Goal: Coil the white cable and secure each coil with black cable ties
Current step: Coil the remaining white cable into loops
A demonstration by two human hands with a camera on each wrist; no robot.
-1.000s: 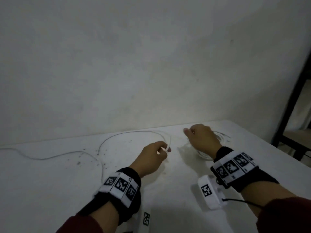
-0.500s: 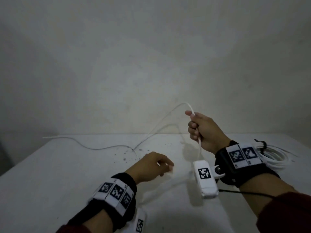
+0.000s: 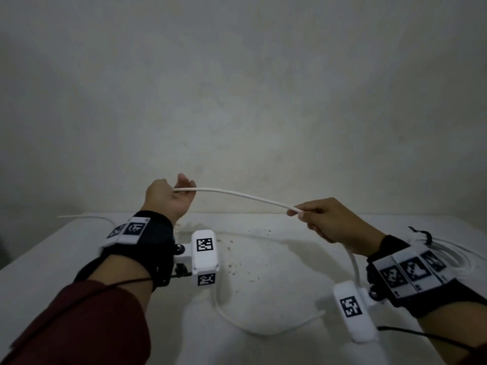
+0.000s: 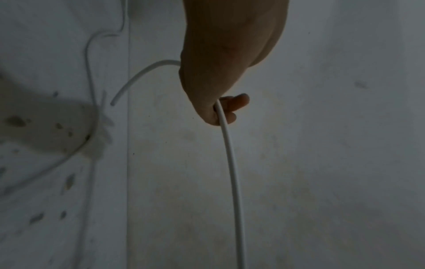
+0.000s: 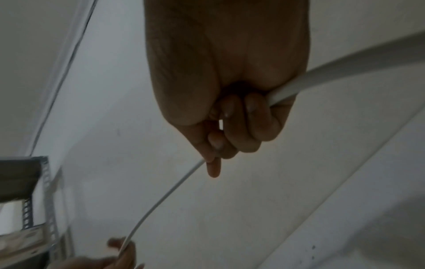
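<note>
**Cable stretched between two raised hands**

Left hand [image 3: 168, 200] raised above the white table [image 3: 263, 259], fingers curled round the white cable [image 3: 237, 194] (short free end curving out behind the fist in the left wrist view [image 4: 138, 78]). Right hand [image 3: 334, 222] lower, fist closed on the same cable, thumb and forefinger pinching it at the front. Between the hands, a gently sagging span in the air. Below the right fist, cable dropping to the tabletop and looping across it. Behind the right wrist, a finished coil [image 3: 448, 256] lying on the table, bound with a black cable tie [image 3: 424, 234].
</note>
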